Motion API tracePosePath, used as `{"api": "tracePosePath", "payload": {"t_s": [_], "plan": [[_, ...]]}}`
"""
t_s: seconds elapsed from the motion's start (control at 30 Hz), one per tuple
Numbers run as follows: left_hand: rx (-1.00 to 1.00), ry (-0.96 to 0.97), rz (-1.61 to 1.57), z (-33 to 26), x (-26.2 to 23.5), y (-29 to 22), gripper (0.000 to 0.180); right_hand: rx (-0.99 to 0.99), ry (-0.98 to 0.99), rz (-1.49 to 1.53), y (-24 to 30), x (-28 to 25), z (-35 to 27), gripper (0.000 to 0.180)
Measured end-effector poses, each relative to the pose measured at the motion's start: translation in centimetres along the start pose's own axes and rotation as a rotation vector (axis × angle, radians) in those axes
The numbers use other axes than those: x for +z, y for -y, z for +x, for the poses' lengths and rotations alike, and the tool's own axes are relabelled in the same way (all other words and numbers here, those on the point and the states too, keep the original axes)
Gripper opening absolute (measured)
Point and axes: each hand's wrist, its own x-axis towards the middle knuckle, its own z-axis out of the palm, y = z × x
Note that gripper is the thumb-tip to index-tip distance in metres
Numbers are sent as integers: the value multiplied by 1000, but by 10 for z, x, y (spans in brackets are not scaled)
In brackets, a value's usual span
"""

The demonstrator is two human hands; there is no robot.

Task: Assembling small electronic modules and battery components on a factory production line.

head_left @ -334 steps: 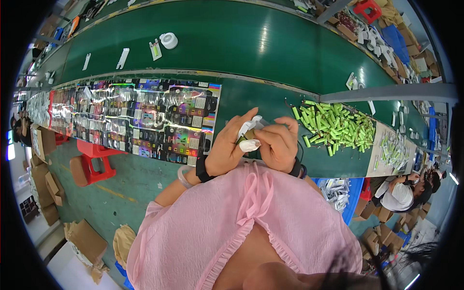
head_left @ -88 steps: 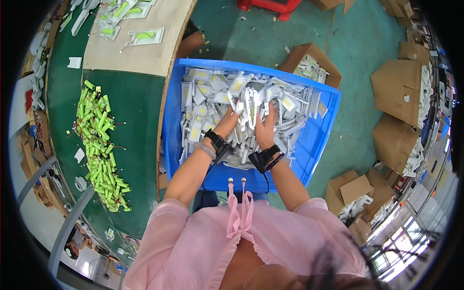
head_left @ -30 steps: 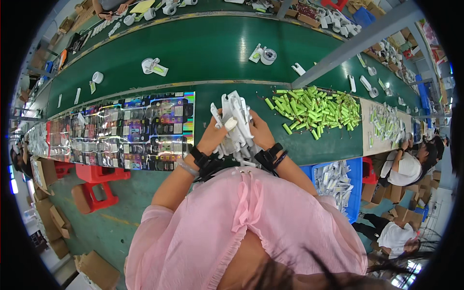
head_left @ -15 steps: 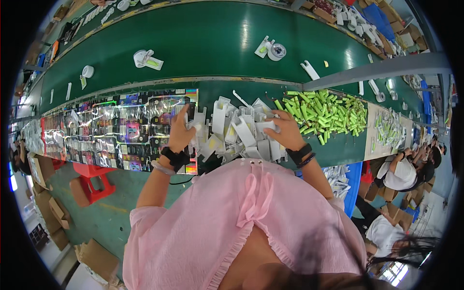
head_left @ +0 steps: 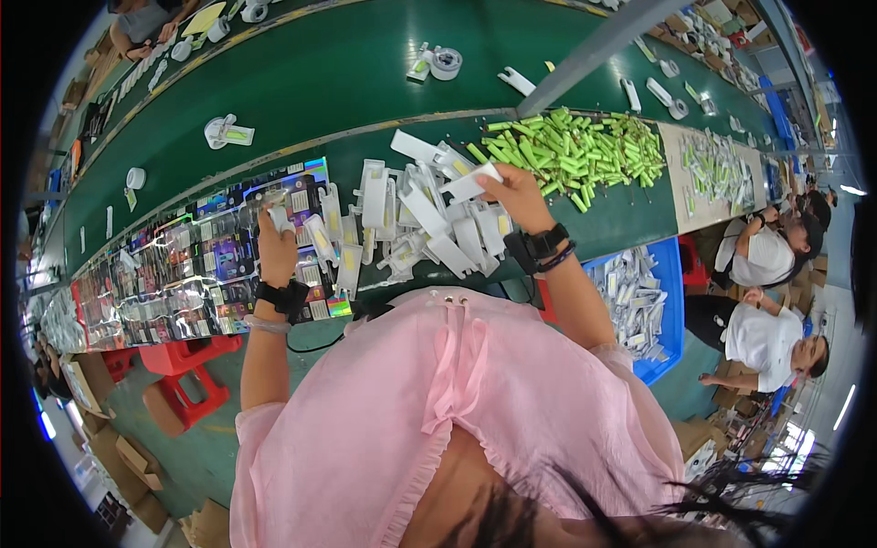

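A heap of white plastic housings (head_left: 425,212) lies on the green bench in front of me, some with yellow patches showing. With the thumb and fingers of my right hand (head_left: 521,199) I grip one white plastic housing (head_left: 470,184), tilted above the heap's right side. Left of the heap, my left hand (head_left: 277,251) is closed on a small whitish piece (head_left: 280,217), its full shape partly hidden by the fingers. Beneath that hand spread shiny, dark, colourfully printed sheets (head_left: 219,265). Beyond my right hand is a pile of green wrapped cylindrical cells (head_left: 580,151).
A green conveyor belt (head_left: 329,78) runs behind the bench, carrying white parts. A grey metal post (head_left: 585,55) rises at its edge. To my lower right stands a blue bin (head_left: 673,315) of white parts. Red stools (head_left: 187,388) are at left; people stand or sit at right.
My left hand has moved left from the heap, over the printed sheets, with a whitish piece. My right hand now lifts a white housing. The whole view has turned somewhat.
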Motion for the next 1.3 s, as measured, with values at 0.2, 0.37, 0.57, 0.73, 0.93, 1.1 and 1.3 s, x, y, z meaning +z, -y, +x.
{"api": "tracePosePath", "payload": {"t_s": [0.2, 0.37, 0.57, 0.73, 0.93, 1.1, 1.3], "plan": [[233, -6, 55, -59, 4, -115, 43, -107, -204, -122, 21, -41, -57, 22], [761, 200, 201, -111, 72, -210, 50, -152, -258, -411, -7, -91, -131, 25], [1028, 471, 22, -154, 245, -258, 39, -150, -254, -607, -62, -123, -180, 33], [828, 656, 148, -160, 326, -237, 48, -205, -160, -782, -87, -140, -190, 46], [714, 256, 263, -173, 312, -233, 49, -281, -20, -786, -99, -139, -180, 53], [516, 279, 600, -189, 292, -223, 59, -282, 74, -913, -113, -148, -180, 52], [642, 324, 536, -197, 304, -220, 66, -296, -12, -906, -107, -149, -179, 54]]}}
